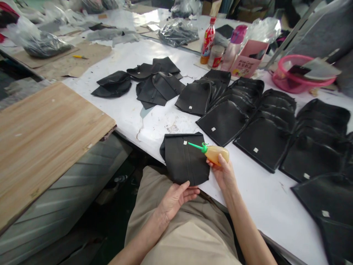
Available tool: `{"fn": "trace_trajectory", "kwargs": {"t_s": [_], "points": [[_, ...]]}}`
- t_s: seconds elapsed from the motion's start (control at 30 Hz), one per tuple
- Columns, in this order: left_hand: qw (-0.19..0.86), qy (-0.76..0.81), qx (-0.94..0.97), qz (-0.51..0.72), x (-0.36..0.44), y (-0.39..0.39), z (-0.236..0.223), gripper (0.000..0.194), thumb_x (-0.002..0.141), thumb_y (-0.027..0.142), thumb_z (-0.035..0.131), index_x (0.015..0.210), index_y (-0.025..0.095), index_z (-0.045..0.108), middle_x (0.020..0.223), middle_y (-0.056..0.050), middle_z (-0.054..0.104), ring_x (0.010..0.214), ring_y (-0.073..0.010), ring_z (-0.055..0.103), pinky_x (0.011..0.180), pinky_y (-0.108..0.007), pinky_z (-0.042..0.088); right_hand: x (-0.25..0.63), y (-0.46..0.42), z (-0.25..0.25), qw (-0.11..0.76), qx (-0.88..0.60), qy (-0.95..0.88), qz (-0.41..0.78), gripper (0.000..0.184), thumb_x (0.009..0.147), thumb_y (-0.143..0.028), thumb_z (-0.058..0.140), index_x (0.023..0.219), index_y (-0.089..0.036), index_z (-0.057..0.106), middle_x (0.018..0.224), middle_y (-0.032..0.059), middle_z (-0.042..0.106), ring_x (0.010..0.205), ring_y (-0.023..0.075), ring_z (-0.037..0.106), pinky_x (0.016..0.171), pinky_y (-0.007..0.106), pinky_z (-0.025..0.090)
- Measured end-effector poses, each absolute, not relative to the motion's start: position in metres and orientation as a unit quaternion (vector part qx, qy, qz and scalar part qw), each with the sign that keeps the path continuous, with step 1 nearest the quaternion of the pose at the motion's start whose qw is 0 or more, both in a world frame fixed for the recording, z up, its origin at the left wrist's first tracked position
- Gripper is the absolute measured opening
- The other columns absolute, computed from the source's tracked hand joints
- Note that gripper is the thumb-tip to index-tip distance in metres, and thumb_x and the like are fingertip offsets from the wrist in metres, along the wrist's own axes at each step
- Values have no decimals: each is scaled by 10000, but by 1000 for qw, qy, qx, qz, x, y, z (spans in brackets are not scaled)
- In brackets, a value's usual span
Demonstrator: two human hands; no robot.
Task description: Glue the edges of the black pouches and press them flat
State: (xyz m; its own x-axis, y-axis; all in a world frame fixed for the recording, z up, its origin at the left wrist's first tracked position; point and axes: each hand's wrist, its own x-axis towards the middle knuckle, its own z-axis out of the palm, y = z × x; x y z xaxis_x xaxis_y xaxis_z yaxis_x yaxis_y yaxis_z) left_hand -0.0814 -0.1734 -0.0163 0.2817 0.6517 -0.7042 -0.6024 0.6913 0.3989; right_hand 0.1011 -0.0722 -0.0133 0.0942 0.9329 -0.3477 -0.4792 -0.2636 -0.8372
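A black leather-like piece [179, 162] with a seam down its middle lies at the table's near edge, partly overhanging my lap. My left hand [179, 195] grips its lower edge, thumb on top and fingers beneath. In my right hand [222, 171] is a squeeze bottle [217, 154] of amber liquid, probably glue, with a long green nozzle. Its tip points left, close to a small white tag [185, 142] on the black piece; whether they touch I cannot tell.
Overlapping rows of similar black pieces [226, 119] with white tags spread to the right. More black pieces [160, 84] lie loosely behind. A pink basket [303, 86], a drink bottle [208, 42] and a pink box [248, 60] stand farther back. At left is a wooden board [52, 140].
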Motion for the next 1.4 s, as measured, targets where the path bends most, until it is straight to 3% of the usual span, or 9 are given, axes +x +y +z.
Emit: {"fn": "trace_trajectory", "kwargs": {"t_s": [0.1,0.27,0.33,0.47,0.6,0.77,0.93,1.23,1.4], "points": [[801,496,150,300,-86,-184,-14,480,750,535,856,907,102,717,873,-116,765,705,-159,714,636,-237,519,115,-70,-10,586,-500,-243,590,462,733,-493,883,1043,-203,700,965,69,745,667,171,649,552,293,547],[751,476,427,162,-105,-174,25,222,849,347,759,937,143,753,834,-55,758,746,-150,665,661,-222,464,142,-64,-2,605,-544,-296,501,481,744,-447,893,1096,-216,660,987,55,730,696,179,667,569,288,540],[717,455,496,182,-112,-149,44,227,921,347,672,1012,162,768,903,-68,772,797,-174,678,711,-245,484,148,-60,0,598,-566,-338,455,506,738,-445,897,1114,-231,635,1014,46,709,738,193,669,580,292,539],[509,467,645,327,-111,-74,44,184,932,348,665,1000,238,795,1023,-91,762,953,-243,668,914,-318,478,152,-51,1,567,-614,-425,349,662,671,-503,917,1192,-253,594,1082,55,661,859,243,646,619,329,546],[408,459,693,376,-100,-9,4,195,856,343,759,1019,240,779,1182,-119,734,1213,-318,600,1133,-415,375,152,-43,2,516,-645,-494,270,692,668,-577,884,1208,-255,595,1148,72,646,963,287,628,781,423,551],[352,454,753,321,-100,14,-28,324,865,322,758,1175,231,736,1320,-132,671,1315,-316,548,1167,-423,322,150,-36,1,487,-644,-546,224,664,705,-626,836,1207,-260,600,1160,81,649,1006,307,625,908,478,503],[314,457,780,289,-104,11,-33,420,888,326,737,1294,234,677,1364,-124,635,1345,-310,520,1163,-435,324,148,-30,-1,474,-643,-564,208,661,725,-646,808,1208,-248,595,1156,92,645,998,311,629,899,488,510],[318,455,775,302,-104,11,-34,402,889,325,739,1276,235,682,1359,-117,631,1340,-307,523,1166,-436,328,145,-19,-6,473,-615,-604,184,601,774,-594,805,1223,-249,602,1168,97,670,1031,304,649,929,478,528],[227,459,824,242,-105,11,-37,427,934,358,699,1328,210,631,1383,-116,612,1333,-289,526,1136,-445,385,148,-16,-6,455,-600,-640,151,579,818,-601,767,1230,-228,603,1137,97,689,990,289,669,882,445,553]]}}
